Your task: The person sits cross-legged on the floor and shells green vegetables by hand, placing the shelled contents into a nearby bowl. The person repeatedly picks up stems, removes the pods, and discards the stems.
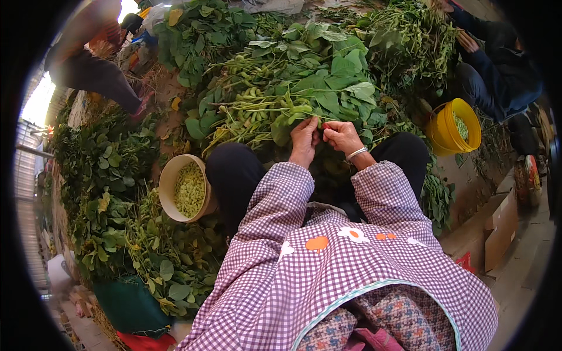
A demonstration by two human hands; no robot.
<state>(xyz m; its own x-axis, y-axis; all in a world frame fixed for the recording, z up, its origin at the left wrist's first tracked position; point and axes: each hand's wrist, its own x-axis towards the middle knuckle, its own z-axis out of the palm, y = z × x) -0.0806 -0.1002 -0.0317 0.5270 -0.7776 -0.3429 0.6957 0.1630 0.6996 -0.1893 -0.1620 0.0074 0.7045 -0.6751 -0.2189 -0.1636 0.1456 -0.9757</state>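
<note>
Green bean plants with plump pods (252, 103), like soybean, lie in a leafy heap before me. At the heap's near edge my left hand (304, 137) pinches a green pod or stem between thumb and fingers. Close beside it, my right hand (343, 138), with a silver bracelet (356, 153) on the wrist, is closed with something small and red at its fingertips; I cannot tell what. The hands are nearly touching. By my left knee stands a cream bucket (165, 188) holding shelled green beans (189, 189).
A yellow bucket (434, 131) with green beans stands at right, near a seated person (500, 74). Another person's leg (96, 77) is at upper left. More cut plants (118, 166) lie at left. A cardboard box (501, 230) and a green sack (129, 307) are lower down.
</note>
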